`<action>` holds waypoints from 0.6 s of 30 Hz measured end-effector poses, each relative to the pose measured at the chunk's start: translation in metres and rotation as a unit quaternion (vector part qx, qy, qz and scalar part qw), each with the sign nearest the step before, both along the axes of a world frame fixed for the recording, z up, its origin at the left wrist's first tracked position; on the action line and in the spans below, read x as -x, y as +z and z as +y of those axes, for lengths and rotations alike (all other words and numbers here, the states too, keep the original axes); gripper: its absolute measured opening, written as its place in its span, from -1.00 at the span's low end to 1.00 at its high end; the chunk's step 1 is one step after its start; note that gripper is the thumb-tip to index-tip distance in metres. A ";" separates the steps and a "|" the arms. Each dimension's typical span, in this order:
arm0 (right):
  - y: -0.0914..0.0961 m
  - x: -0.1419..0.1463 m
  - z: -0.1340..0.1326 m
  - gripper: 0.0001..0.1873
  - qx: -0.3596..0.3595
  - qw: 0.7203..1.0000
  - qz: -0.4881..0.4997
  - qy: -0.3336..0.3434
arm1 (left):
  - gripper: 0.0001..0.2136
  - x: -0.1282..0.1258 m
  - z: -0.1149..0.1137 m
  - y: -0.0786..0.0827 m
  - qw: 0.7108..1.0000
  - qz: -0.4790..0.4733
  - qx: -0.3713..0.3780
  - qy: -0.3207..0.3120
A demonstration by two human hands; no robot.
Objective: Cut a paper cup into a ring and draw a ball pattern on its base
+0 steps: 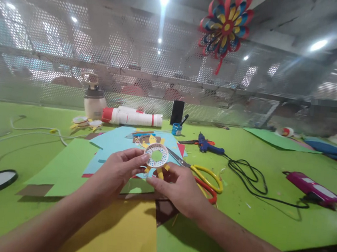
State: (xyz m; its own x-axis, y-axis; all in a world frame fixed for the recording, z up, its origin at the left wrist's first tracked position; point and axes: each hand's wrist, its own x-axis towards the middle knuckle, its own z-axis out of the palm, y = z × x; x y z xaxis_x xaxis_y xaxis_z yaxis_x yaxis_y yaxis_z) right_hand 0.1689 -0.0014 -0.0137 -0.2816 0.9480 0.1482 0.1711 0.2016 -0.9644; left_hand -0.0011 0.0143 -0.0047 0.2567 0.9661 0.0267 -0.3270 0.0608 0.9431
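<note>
Between both hands is a small round paper craft (165, 157), a white ring with a dotted pattern, a green centre and yellow paper feet along its lower side. My left hand (124, 163) pinches the ring's left edge between thumb and fingers. From the lower right, my right hand (180, 185) grips it close to the yellow feet, its fingertips partly hidden. Just behind lies a yellow paper cutout (152, 138) on light blue paper (109, 142). To the right of the craft are scissors with yellow handles (211, 178) and another pair with red handles (209, 191), partly covered by my right hand.
A blue glue gun (210, 145) trails a black cord to a magenta power strip (312, 187). Green (58, 166) and yellow paper sheets (121, 229) lie near my arms. Farther back stand a blue jar (177, 129), a black phone-like slab (177, 112), paper cups (136, 118) and a spray bottle (94, 104).
</note>
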 end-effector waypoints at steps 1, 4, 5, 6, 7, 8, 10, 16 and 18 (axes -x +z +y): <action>0.000 0.000 0.000 -0.65 0.000 1.000 0.005 0.008 | -0.82 0.001 0.002 0.000 1.000 -0.004 0.002 0.003; 0.000 -0.002 0.001 -0.72 -0.003 0.999 0.032 0.027 | -0.80 0.003 0.004 -0.001 1.000 -0.005 -0.006 -0.004; 0.000 -0.003 0.001 -0.72 0.001 0.999 0.036 0.027 | -0.79 0.004 0.004 -0.001 1.000 -0.004 -0.011 -0.008; 0.001 -0.003 0.002 -0.72 0.009 0.999 0.036 0.026 | -0.79 0.004 0.004 -0.001 1.000 -0.002 -0.016 -0.012; 0.001 -0.004 0.002 -0.72 0.018 0.999 0.038 0.025 | -0.79 0.004 0.004 -0.001 1.000 -0.001 -0.021 -0.016; 0.001 -0.004 0.002 -0.74 0.027 0.998 0.042 0.026 | -0.80 0.004 0.003 -0.001 0.999 0.001 -0.026 -0.019; 0.002 -0.004 0.002 -0.76 0.035 0.998 0.044 0.027 | -0.81 0.004 0.003 -0.001 0.999 0.004 -0.035 -0.022; 0.004 -0.004 0.001 -0.79 0.029 0.997 0.058 0.028 | -0.83 0.004 0.004 -0.003 0.998 0.006 -0.052 -0.030; 0.003 -0.004 0.001 -0.79 0.028 0.997 0.068 0.035 | -0.82 0.004 0.003 -0.004 0.998 0.011 -0.055 -0.036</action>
